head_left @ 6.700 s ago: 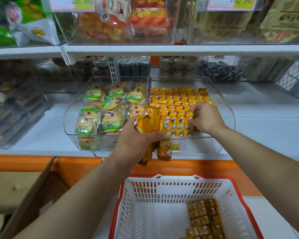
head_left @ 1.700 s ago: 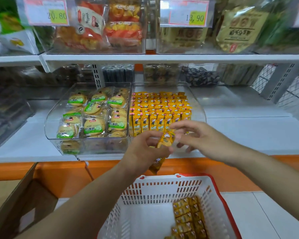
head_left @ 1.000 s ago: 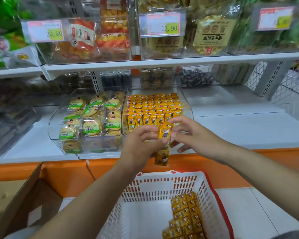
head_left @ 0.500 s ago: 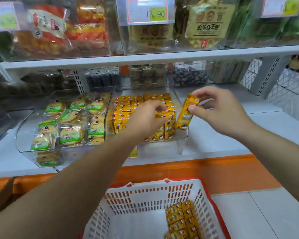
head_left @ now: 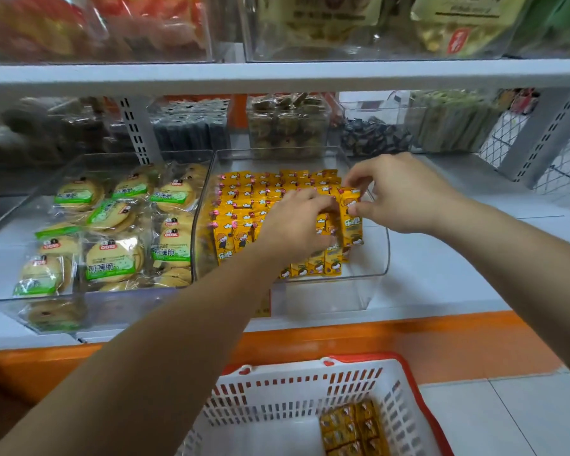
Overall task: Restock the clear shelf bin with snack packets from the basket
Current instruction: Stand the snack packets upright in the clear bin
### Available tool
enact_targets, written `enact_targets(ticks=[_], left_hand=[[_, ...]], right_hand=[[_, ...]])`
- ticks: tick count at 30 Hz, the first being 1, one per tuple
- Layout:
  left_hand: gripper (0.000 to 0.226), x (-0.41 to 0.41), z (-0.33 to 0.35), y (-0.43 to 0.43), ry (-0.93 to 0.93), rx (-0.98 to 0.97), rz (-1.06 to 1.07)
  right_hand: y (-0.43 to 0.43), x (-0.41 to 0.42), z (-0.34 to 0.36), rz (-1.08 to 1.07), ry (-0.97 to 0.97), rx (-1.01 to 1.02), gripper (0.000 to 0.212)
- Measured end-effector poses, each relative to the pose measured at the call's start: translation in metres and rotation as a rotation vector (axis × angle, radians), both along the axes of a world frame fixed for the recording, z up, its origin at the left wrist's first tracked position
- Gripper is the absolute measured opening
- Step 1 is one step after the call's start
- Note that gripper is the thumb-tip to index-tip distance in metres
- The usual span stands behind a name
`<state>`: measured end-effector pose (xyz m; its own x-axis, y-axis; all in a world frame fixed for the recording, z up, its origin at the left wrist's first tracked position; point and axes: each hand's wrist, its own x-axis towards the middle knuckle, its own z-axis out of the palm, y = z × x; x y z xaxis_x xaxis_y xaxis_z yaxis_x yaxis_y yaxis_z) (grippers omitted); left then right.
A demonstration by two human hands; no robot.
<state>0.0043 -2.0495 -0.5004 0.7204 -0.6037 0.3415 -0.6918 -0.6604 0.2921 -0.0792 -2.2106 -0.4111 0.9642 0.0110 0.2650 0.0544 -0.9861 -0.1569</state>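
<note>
as right hand (head_left: 405, 195) pinches a packet (head_left: 351, 222) in the bin (head_left: 377, 258), left hand (head_left: 293, 227) grip unclear, basket (head_left: 277, 399) part-filled

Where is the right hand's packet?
Head view, centre-right: the packet is inside the clear bin, at its right end, pinched by the right hand beside the left hand.

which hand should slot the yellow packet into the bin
Right: the right hand pinches the yellow packet over the clear bin; the left hand rests on the packed rows.
</note>
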Motion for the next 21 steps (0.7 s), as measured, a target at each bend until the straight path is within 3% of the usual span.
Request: enact_targets(ticks=[5,9,14,17,21], left_hand=[[0.043,-0.003,0.000,0.004,0.029,-0.077,0.024],[0.042,-0.003,-0.003,0.007,0.042,-0.111,0.077],[0.049,-0.005,-0.003,0.004,0.047,-0.033,0.096],[0.056,-0.005,-0.001,0.000,0.057,-0.028,0.088],[0.080,-0.008,0.008,-0.014,-0.032,0.016,0.007]], right_hand=[[0.006,0.001,-0.015,-0.022,-0.024,-0.066,0.031],[0.004,0.006,-0.023,-0.127,-0.043,-0.238,0.025],[0.009,0.011,-0.023,-0.067,0.190,-0.152,0.024],[0.001,0.004,-0.021,0.020,0.220,-0.153,0.038],[-0.015,-0.019,-0.040,0.000,-0.078,0.019,0.068]])
